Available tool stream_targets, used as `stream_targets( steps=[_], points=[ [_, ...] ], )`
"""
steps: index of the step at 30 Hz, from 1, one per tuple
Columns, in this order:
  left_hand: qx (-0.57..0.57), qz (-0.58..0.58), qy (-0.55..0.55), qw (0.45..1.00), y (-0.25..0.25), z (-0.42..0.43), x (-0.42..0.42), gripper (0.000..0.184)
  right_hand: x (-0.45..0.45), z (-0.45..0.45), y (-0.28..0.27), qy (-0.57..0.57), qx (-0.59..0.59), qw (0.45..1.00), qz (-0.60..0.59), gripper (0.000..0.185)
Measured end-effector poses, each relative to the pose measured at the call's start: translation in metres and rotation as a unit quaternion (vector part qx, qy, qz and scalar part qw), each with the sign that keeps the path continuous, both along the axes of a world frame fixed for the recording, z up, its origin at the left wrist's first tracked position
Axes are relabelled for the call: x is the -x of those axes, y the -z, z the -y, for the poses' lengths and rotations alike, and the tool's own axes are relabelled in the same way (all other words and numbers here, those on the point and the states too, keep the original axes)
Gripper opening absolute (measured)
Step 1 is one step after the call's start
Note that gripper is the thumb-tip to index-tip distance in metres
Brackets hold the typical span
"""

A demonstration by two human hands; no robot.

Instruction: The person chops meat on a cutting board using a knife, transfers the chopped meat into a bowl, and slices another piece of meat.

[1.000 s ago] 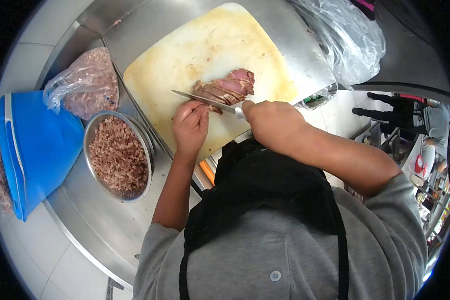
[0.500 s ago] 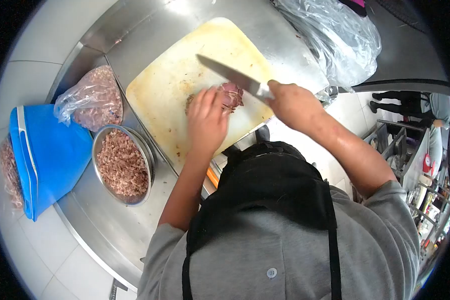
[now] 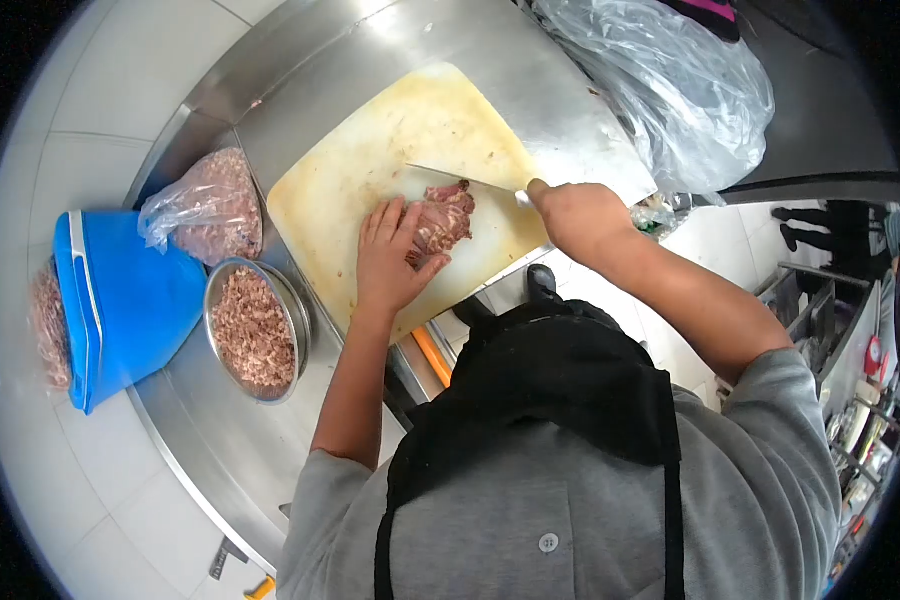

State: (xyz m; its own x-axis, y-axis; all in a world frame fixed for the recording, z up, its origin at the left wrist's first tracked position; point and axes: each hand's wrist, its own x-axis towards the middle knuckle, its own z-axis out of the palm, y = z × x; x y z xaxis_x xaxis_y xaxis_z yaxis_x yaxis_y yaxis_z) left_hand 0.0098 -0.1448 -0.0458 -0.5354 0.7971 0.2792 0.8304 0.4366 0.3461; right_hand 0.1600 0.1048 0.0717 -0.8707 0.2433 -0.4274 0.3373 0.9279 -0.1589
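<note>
A sliced piece of reddish-brown meat (image 3: 444, 220) lies on the yellowed white cutting board (image 3: 370, 130). My left hand (image 3: 390, 260) rests against the meat's left side, its fingers extended and the thumb apart along the lower edge. The white handle of a knife (image 3: 470, 178) is wrapped in my right hand (image 3: 582, 222), at the board's right edge. Its blade points left, just above the meat, and shows as a thin line. Whether the blade touches the meat is hard to tell.
Left of the board are a metal colander of chopped meat (image 3: 255, 335), a plastic bag of minced meat (image 3: 220, 210) and a blue cooler (image 3: 135, 300). Clear plastic bags (image 3: 670, 90) lie at the upper right. Another person's dark-clothed legs (image 3: 815, 225) show at far right.
My left hand has shifted off the top of the meat to its left side, with the thumb spread. The knife has gone from slicing position to raised, then down above the meat. The view has shifted.
</note>
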Motion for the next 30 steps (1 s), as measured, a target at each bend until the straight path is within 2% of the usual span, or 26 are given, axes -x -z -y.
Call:
stream_targets(
  steps=[2, 6, 8, 9, 11, 15, 19, 21, 22, 23, 26, 30],
  points=[
    [0.009, -0.003, 0.032, 0.999, 0.004, -0.001, 0.004, 0.072, -0.003, 0.003, -0.003, -0.017, -0.004, 1.000, 0.020, 0.024],
    [0.001, -0.013, 0.013, 1.000, -0.004, -0.014, -0.001, 0.065, -0.018, 0.001, -0.009, -0.040, 0.000, 0.998, 0.038, 0.023],
    [-0.095, -0.019, 0.005, 0.995, -0.023, -0.030, -0.008, 0.046, -0.013, -0.001, -0.006, -0.012, -0.002, 0.999, 0.034, 0.022],
    [-0.097, -0.018, 0.003, 0.995, -0.019, -0.037, -0.008, 0.046, -0.009, 0.000, -0.007, -0.006, 0.003, 1.000, 0.024, 0.021],
    [-0.106, 0.069, 0.062, 0.990, -0.010, -0.052, -0.004, 0.029, 0.001, 0.001, -0.012, 0.001, 0.004, 1.000, 0.016, 0.021],
    [-0.119, 0.107, 0.089, 0.983, 0.000, -0.057, 0.000, 0.025, 0.010, 0.001, -0.035, -0.014, 0.004, 0.999, 0.032, 0.021],
    [-0.124, 0.063, 0.083, 0.987, 0.008, -0.053, -0.003, 0.022, 0.012, 0.002, -0.033, -0.041, 0.021, 0.997, 0.058, 0.018],
    [-0.127, 0.043, 0.080, 0.988, 0.009, -0.052, -0.001, 0.021, 0.022, 0.010, 0.010, -0.023, 0.040, 0.999, 0.020, 0.019],
    [-0.124, 0.045, 0.090, 0.987, 0.007, -0.052, -0.001, 0.020, 0.031, 0.016, 0.016, -0.006, 0.056, 0.998, -0.018, 0.020],
    [-0.122, 0.044, 0.098, 0.987, 0.006, -0.053, -0.001, 0.018, 0.040, 0.018, 0.018, -0.003, 0.058, 0.998, -0.002, 0.019],
    [-0.121, 0.060, 0.096, 0.986, 0.007, -0.050, 0.000, 0.016, 0.048, 0.017, 0.001, -0.046, 0.045, 0.998, -0.009, 0.020],
    [-0.135, 0.032, 0.073, 0.988, 0.010, -0.049, -0.004, 0.014, 0.030, 0.014, -0.056, -0.055, 0.033, 0.991, 0.114, 0.021]
  ],
)
